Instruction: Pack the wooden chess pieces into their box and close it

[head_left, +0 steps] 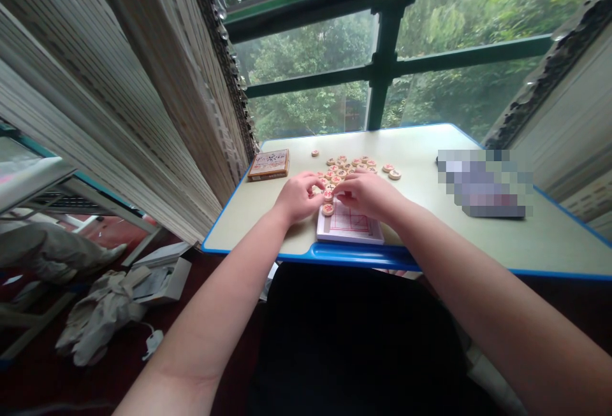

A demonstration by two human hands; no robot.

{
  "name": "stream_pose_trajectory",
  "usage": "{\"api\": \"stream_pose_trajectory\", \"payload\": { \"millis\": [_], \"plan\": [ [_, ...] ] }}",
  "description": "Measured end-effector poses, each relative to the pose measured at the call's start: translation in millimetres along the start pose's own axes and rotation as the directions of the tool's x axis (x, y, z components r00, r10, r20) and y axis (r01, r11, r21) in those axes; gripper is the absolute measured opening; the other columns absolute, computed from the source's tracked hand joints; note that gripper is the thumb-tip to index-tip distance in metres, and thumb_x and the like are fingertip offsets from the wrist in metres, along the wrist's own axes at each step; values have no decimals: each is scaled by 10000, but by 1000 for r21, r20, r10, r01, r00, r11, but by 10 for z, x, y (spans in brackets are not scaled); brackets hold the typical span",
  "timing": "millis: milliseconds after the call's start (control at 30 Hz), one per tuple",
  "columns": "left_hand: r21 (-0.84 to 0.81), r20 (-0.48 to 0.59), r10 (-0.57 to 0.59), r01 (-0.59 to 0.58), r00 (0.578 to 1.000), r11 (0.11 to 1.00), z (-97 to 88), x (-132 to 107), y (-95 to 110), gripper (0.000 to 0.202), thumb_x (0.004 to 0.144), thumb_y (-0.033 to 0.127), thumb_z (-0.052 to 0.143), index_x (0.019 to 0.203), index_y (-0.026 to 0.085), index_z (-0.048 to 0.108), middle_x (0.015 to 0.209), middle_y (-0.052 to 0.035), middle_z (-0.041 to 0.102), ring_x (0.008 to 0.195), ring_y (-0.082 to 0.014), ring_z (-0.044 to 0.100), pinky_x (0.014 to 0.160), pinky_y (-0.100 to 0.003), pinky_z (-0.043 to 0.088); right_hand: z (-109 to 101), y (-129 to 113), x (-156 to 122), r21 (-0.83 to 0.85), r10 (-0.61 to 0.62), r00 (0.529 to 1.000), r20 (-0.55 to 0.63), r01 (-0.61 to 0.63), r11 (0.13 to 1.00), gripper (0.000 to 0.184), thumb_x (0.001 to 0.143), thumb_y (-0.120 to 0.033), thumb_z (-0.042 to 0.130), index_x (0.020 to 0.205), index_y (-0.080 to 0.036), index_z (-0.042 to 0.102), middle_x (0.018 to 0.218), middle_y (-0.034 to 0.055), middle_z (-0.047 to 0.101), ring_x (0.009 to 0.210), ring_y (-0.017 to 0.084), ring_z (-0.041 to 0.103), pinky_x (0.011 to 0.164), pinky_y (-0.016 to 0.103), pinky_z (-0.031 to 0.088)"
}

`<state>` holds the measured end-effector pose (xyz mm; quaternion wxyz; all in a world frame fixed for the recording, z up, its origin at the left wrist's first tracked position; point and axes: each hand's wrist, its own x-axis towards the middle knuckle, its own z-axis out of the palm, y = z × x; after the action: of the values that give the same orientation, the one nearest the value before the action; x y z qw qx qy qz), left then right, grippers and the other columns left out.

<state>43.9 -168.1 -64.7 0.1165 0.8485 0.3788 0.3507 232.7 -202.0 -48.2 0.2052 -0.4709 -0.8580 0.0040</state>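
under a green window frame (384, 72), chess pieces (340, 174) cluster on a pale table (239, 218), between and beyond the half-curled left hand (301, 196) and right hand (367, 190); i cannot tell whether either pinches one. they should be light, hard, smooth, best gripped by the rim.

Single head-worn camera, set above the wearer's lap (354, 339), facing forward and tilted down. The hands (300, 198) fall mid-view, fairly near; the tabletop (421, 177) spreads around them, the window (382, 69) lies ahead beyond it, and curtains (138, 65) flank the wide field.
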Motion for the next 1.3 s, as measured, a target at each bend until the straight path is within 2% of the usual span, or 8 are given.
{"api": "stream_pose_trajectory", "payload": {
  "millis": [167, 400, 533, 667, 800, 1067, 1300],
  "plan": [
    [-25, 1, 10, -10, 1000, 1000, 4, -3, -3, 131, 668, 142, 585, 742, 146, 693, 842, -38, 630, 600, -87, 512, 588, -212, 466, 15, 20, 2, 4, -18, 1000, -7, 18, 1000, 224, 782, -151, 584, 904, -213, 762, 821, 61, 704, 755, 187, 541, 726, 283, 399],
    [-41, -3, 6, -6, 1000, 999, 3, -7, -4, 129, 683, 154, 577, 688, 164, 706, 820, -26, 621, 621, -89, 523, 583, -204, 460, 5, -9, -26, 32, -65, 994, -87, 68, 997, 167, 792, -164, 580, 827, -170, 743, 750, 70, 678, 731, 177, 535, 690, 273, 390],
    [-34, 2, 3, -3, 1000, 999, 3, 4, -11, 122, 678, 154, 589, 693, 167, 709, 822, -24, 621, 630, -93, 530, 593, -207, 463, -11, -75, -61, 78, -116, 991, -63, 121, 990, 151, 801, -235, 599, 800, -178, 739, 690, 48, 640, 654, 148, 506, 634, 255, 368],
    [-45, 17, 7, -6, 1000, 999, 9, 11, -17, 110, 705, 220, 616, 717, 162, 709, 864, -30, 624, 590, -78, 519, 589, -213, 468, 18, -111, -67, 101, -144, 990, -10, 144, 984, 163, 802, -296, 617, 790, -184, 734, 683, 42, 633, 652, 147, 507, 638, 254, 371],
    [-37, 37, 19, -17, 999, 999, 9, 10, -12, 135, 723, 270, 632, 730, 157, 707, 892, -40, 628, 572, -71, 517, 597, -219, 470, 43, -124, -60, 107, -116, 993, 35, 111, 988, 162, 805, -287, 607, 787, -191, 736, 714, 46, 646, 678, 153, 520, 633, 252, 370],
    [-47, 47, 40, -38, 998, 998, 10, 23, -27, 103, 712, 238, 643, 732, 149, 690, 856, -38, 620, 571, -72, 501, 592, -213, 464, 27, -157, -53, 113, -92, 994, 66, 84, 990, 151, 787, -236, 608, 840, -203, 745, 753, 48, 675, 689, 154, 537, 640, 249, 378],
    [-71, 64, 28, -23, 998, 997, 8, 27, -31, 87, 692, 191, 631, 739, 150, 691, 857, -32, 624, 563, -67, 477, 571, -205, 444, 27, -130, -32, 38, -17, 997, 75, 15, 999, 144, 787, -295, 631, 804, -182, 719, 709, 45, 661, 683, 165, 530, 647, 259, 369]
  ]
}}
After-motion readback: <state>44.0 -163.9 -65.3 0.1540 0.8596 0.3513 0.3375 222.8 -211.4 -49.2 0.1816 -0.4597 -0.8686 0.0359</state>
